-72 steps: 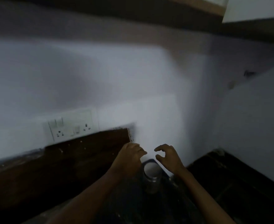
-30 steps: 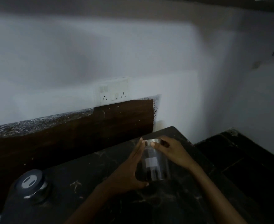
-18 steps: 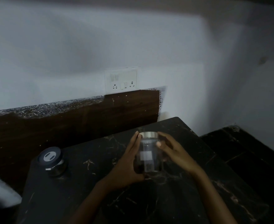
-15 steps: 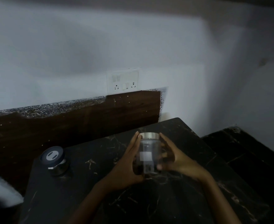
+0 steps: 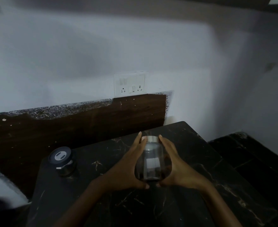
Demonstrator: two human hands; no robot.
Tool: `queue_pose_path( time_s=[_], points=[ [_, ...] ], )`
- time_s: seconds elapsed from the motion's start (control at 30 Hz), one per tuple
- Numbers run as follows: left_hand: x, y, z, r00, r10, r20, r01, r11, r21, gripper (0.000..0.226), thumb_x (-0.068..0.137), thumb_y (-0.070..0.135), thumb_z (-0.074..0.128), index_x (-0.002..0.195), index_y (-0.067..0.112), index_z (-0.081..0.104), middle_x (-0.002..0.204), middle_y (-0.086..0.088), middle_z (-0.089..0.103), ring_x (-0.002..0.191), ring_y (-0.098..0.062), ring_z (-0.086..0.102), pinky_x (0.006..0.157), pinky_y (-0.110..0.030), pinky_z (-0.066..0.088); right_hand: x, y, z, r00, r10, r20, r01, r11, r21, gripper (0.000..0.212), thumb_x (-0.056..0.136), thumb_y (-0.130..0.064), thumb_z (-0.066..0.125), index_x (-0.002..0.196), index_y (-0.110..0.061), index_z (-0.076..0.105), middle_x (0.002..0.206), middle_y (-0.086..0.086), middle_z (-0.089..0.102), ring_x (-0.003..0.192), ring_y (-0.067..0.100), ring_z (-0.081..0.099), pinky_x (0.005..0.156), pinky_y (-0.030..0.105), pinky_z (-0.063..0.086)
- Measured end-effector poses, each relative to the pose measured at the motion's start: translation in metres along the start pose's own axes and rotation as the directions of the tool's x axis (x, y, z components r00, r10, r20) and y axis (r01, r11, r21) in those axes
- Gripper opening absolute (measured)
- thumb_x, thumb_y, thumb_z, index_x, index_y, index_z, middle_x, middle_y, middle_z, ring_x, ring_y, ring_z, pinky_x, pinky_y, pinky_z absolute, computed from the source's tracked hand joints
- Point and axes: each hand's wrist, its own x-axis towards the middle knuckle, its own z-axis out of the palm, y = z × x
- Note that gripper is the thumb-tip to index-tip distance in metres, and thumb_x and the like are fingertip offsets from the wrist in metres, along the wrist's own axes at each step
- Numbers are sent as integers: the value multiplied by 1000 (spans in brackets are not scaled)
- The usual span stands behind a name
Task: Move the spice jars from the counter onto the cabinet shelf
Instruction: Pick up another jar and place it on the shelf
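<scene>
My left hand is pressed flat against the left side of a clear glass jar, fingers running up to its lid and thumb hooked under the base; my right hand mirrors it on the other side, so the jar is cupped between both palms. I can't tell from here whether its base rests on the black marble counter or sits just clear of it. The jar stands upright, capped with a silver metal lid; a dark layer of contents lies in the bottom part, and the glass above looks empty. A pale rectangular label faces me, with a darker patch below it, but the dim light leaves any print unreadable. A second jar stands well apart to the left, near the counter's left edge, with a dark lid bearing a light oval mark; I can't make out what it holds. The counter's back edge runs just beyond my fingertips, and its right rear corner lies close to the right of the jar, with a lower dark surface past it. The stretch of counter between the two jars is bare. On the wall behind, a white socket plate sits above a dark brown backsplash.
</scene>
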Motion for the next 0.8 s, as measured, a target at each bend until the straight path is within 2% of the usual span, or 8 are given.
queue_pose_path(
  time_s=[0.13,0.23,0.37,0.5,0.57,0.63,0.7,0.8],
  points=[
    [-3,6,-6,998,11,-54,-11,1000,-1,120,64,32,83,139,51,-9,146,34,-20,140,2,0,112,-39,33,-4,-1,-12,992,-23,123,10,994,109,129,57,-12,86,126,-62,-10,139,-34,5,119,-21,26,85,-1,37],
    [-7,10,-6,997,36,-67,-38,999,-25,121,63,31,84,145,42,-4,149,32,-15,142,2,1,110,-39,36,-7,-6,-19,980,-18,198,-8,991,131,132,58,-11,86,128,-63,-13,151,-17,10,126,-9,32,94,10,41],
    [-8,14,-9,999,41,-34,-43,998,-55,124,65,31,85,144,41,-9,147,34,-21,140,7,-7,114,-38,29,-9,-11,-20,990,-46,131,27,990,137,127,57,-6,86,133,-56,-2,145,-21,15,121,-13,39,88,10,45],
    [-5,21,-10,999,27,45,-34,989,144,128,63,44,82,137,46,-22,140,32,-38,139,0,-17,115,-37,18,-4,-17,-11,995,-90,50,93,993,-66,121,54,-21,88,135,-51,4,151,-15,7,134,-6,17,101,4,27],
    [-2,23,-10,999,42,23,-45,984,172,123,64,48,80,138,48,-17,142,33,-33,141,-2,-13,116,-42,20,0,-18,-8,992,-129,6,128,977,-169,124,53,-18,88,139,-41,3,153,-6,5,128,-11,5,99,-4,13],
    [1,24,-14,998,60,-28,-56,992,116,119,61,53,79,144,43,-6,147,32,-21,143,-5,-2,114,-44,28,1,-18,-11,991,-133,15,134,980,-145,123,54,-16,88,136,-46,1,151,-11,3,128,-12,3,98,-6,10],
    [0,23,-17,996,63,-67,-61,998,25,118,60,49,80,147,37,2,149,31,-12,143,-4,6,109,-41,38,-1,-18,-19,993,-96,67,98,995,-26,128,56,-15,88,134,-54,-7,149,-20,-2,134,-7,10,99,-2,21],
    [-2,23,-18,994,65,-89,-73,994,-87,117,59,38,84,147,35,7,148,32,-7,142,-5,14,102,-32,45,-4,-19,-27,989,-74,126,65,996,68,133,57,-18,87,139,-52,-11,151,-25,-1,137,-1,21,96,6,36]
  ],
)
